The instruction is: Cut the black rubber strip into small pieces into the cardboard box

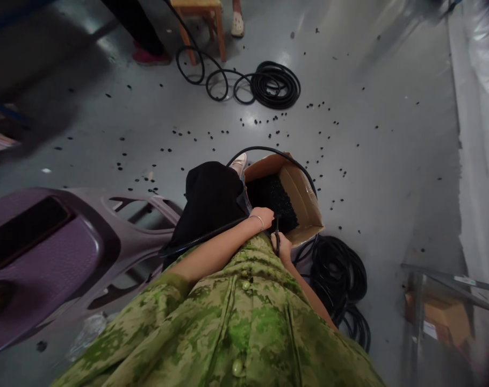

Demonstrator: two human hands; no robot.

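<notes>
Black pieces [256,121] litter the gray floor [389,177] around a cardboard box [300,188].
At its near edge the left hand [263,217] curls closed, seemingly on a black tube [204,236]; beside it the right hand [283,248] grips a dark tool [277,232]. A coil [288,94] lies beyond.

The left hand [263,216] is curled closed, its forearm [222,249] slanting across the torso [240,312]; the right hand [283,247], likewise curled, sits just beside and slightly nearer the body.

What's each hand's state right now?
Left hand: closed, apparently on the black tube.
Right hand: closed, holding a dark tool, exact type unclear.
</notes>
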